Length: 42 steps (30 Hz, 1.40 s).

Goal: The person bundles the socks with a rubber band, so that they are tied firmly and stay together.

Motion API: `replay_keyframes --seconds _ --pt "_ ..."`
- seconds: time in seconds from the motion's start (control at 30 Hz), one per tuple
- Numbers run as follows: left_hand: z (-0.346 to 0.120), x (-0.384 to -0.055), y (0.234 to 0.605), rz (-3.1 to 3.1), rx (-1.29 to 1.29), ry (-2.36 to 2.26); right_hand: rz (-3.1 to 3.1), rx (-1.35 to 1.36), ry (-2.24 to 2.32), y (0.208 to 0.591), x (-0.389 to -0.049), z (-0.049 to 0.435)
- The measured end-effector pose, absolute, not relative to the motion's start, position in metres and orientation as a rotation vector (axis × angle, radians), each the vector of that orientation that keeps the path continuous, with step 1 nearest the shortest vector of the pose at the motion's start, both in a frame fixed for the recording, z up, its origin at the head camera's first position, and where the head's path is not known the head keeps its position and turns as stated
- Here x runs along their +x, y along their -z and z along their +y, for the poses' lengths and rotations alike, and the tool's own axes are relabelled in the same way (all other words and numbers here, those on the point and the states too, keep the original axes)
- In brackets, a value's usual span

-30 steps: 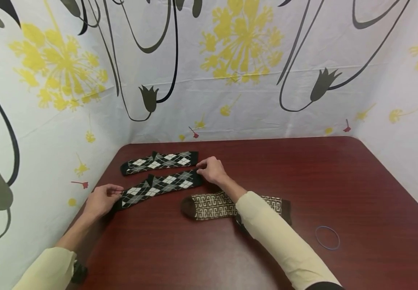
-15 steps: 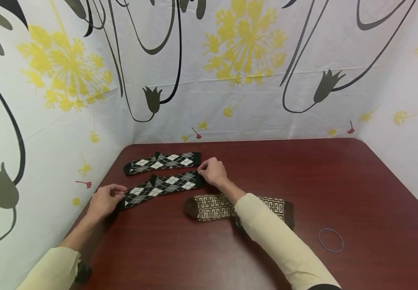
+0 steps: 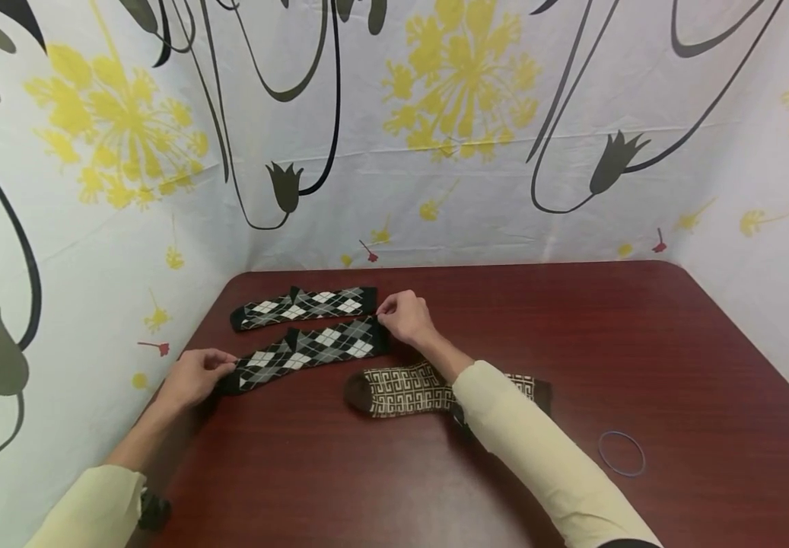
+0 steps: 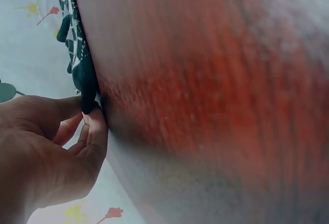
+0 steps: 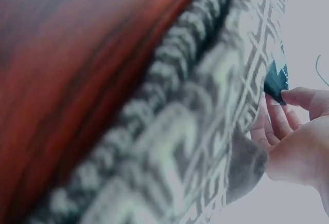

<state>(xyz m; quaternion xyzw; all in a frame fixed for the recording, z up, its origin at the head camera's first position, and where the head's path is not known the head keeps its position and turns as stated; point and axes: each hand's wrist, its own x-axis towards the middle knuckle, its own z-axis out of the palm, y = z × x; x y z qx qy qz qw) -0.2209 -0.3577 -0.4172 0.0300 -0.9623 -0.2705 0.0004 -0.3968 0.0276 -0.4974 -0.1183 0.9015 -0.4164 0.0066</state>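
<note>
A black argyle sock (image 3: 312,346) with white and grey diamonds stretches between both hands. My left hand (image 3: 195,376) pinches its dark toe between thumb and fingers, also plain in the left wrist view, where the toe (image 4: 87,82) hangs by the table edge. At the other end my right hand (image 3: 406,316) pinches a corner of the black cuff; in the right wrist view the cuff corner (image 5: 277,82) sits between thumb and fingers. A second argyle sock (image 3: 305,306) lies flat just behind, roughly parallel.
Under the right forearm lies a brown and cream patterned sock (image 3: 404,390), partly hidden by the sleeve. A thin bluish elastic loop (image 3: 621,454) rests at the right on the dark red table (image 3: 641,335). A printed cloth (image 3: 394,205) hangs behind and beside the table.
The right hand has shifted slightly right and away from me with the cuff, so the held sock's cuff end sits farther back. The left hand keeps its pinch on the toe.
</note>
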Motion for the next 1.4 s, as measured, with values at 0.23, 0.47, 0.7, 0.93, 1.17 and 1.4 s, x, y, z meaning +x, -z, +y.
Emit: replay_keyframes --seconds 0.23,0.47,0.7,0.93,1.17,1.4 --pt "-0.353 -0.225 0.412 -3.019 0.082 0.892 2.784 -0.385 1.379 0.444 -0.359 0.047" --pt "-0.339 -0.231 0.403 -2.985 0.066 0.952 2.688 -0.340 1.501 0.388 -0.317 0.075" --pt "-0.323 -0.239 0.397 -2.918 -0.031 0.963 2.644 -0.314 1.565 0.376 -0.315 0.104" --pt "-0.305 -0.246 0.392 -2.861 -0.118 1.020 2.573 -0.315 1.604 0.368 -0.311 0.135" --pt "-0.281 -0.250 0.384 -2.814 -0.177 1.080 2.567 -0.294 1.634 0.360 -0.302 0.164" --pt "-0.257 -0.249 0.378 -2.797 -0.268 1.133 2.494 -0.270 1.750 0.364 -0.289 0.191"
